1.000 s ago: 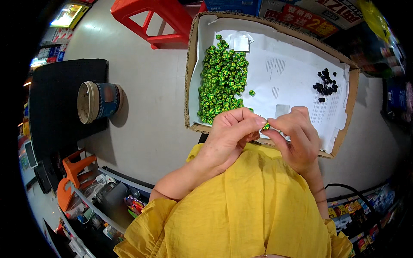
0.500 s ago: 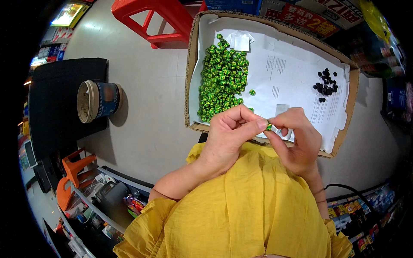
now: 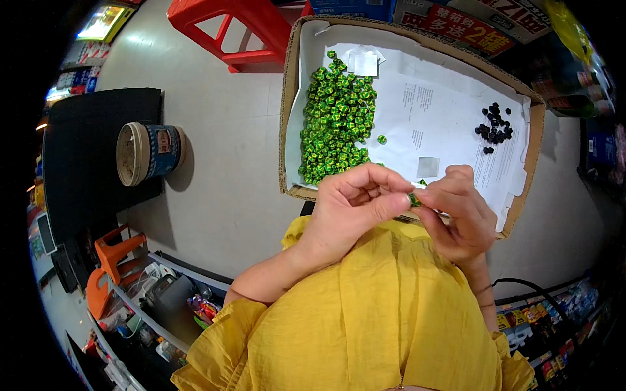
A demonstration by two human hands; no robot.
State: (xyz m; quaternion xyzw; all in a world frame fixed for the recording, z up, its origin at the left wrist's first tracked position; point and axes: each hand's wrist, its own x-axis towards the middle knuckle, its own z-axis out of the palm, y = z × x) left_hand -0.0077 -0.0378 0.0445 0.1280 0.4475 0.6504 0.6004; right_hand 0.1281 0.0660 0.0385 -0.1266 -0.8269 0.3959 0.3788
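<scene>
Close to the near edge of the box, my left hand (image 3: 358, 205) pinches a small green-and-yellow faceted piece (image 3: 414, 200) between thumb and index finger. My right hand (image 3: 460, 212) meets it there, its thumb and fingertips closed on the same piece. Just above the right fingertips shows a tiny green-and-yellow bit (image 3: 422, 182); whether it touches the finger I cannot tell. A small silvery square (image 3: 428, 167) lies on the paper beyond the hands. To the left, a heap of green-and-yellow faceted pieces (image 3: 336, 117) fills that side of the box, with one piece (image 3: 382, 139) lying apart.
The shallow cardboard box (image 3: 536, 140) is lined with white paper (image 3: 450, 98). Small black pieces (image 3: 493, 133) lie at its right, pale squares (image 3: 365, 64) at its back. A red stool (image 3: 254, 26) stands behind, a blue-and-white bucket (image 3: 153, 153) to the left, glass bottles (image 3: 574, 104) at right.
Both hands have shifted slightly right with the piece between them. My right fingers have lifted and curled differently, uncovering more of the silvery square and the tiny green bit.
</scene>
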